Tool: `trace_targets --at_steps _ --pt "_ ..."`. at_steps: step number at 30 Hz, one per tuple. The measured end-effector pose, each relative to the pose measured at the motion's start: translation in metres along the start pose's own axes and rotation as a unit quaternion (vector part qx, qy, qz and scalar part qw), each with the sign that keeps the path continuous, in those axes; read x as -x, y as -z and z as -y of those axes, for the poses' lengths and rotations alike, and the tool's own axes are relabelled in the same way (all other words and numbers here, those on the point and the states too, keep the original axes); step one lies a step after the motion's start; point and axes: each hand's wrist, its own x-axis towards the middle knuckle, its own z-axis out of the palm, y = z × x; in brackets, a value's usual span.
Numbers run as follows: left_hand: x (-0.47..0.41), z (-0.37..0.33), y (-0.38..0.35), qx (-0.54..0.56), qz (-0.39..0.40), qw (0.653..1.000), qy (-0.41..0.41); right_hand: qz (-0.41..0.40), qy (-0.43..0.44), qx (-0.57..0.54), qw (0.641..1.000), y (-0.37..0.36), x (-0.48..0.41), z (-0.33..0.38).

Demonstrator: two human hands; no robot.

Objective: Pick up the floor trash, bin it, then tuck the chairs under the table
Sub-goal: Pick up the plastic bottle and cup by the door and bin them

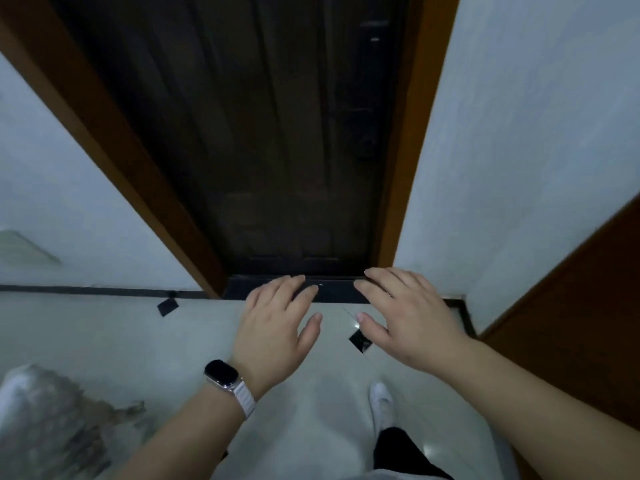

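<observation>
As I stand facing a dark wooden door [263, 133] set in an orange-brown wooden frame [114, 143], both of my bare hands are held out in front of me, palms down, empty and spread. My left hand [273, 323] has its fingers fanned loosely and pointing toward the black threshold strip [332, 292] at the foot of the door; on its wrist sits a dark-faced square smartwatch on a white band [225, 379]. My right hand [405, 317] mirrors it just beside, thumbs near each other but not touching, fingers extended the same way. Neither hand grips anything.

Pale walls [526, 150] flank the door on both sides, and a brown wooden panel [585, 323] runs along the right edge. Below lies a glossy pale tiled floor [104, 334] with small black diamond insets [168, 307]. My white-socked foot [381, 407] and a dark trouser leg [394, 448] show under the right forearm. At lower left a blurred grey-and-brown mottled shape [52, 424] lies on the floor; I cannot tell what it is.

No floor trash, bin, chairs or table appear in view, so their positions and long axes cannot be told.
</observation>
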Motion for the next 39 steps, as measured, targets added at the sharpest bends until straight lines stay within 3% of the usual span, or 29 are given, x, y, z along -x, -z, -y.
trace_targets --at_steps 9,15,20,28,39 --pt "-0.099 0.045 -0.013 -0.078 0.054 0.978 0.184 0.013 0.12 -0.069 0.99 -0.035 -0.167 -0.07" --pt "-0.115 0.1 -0.005 -0.082 0.035 0.951 0.296 0.031 0.199 -0.119 0.972 -0.048 -0.254 -0.059" --pt "-0.11 0.167 0.008 -0.109 -0.018 0.938 0.328 0.043 0.27 -0.142 0.951 -0.064 -0.319 -0.003" --pt "-0.081 0.3 -0.003 -0.096 -0.051 0.914 0.392 0.081 0.317 -0.075 0.942 -0.103 -0.427 0.103" --pt "-0.021 0.499 0.042 -0.128 -0.11 0.87 0.463 0.063 0.387 -0.074 0.917 -0.123 -0.585 0.304"
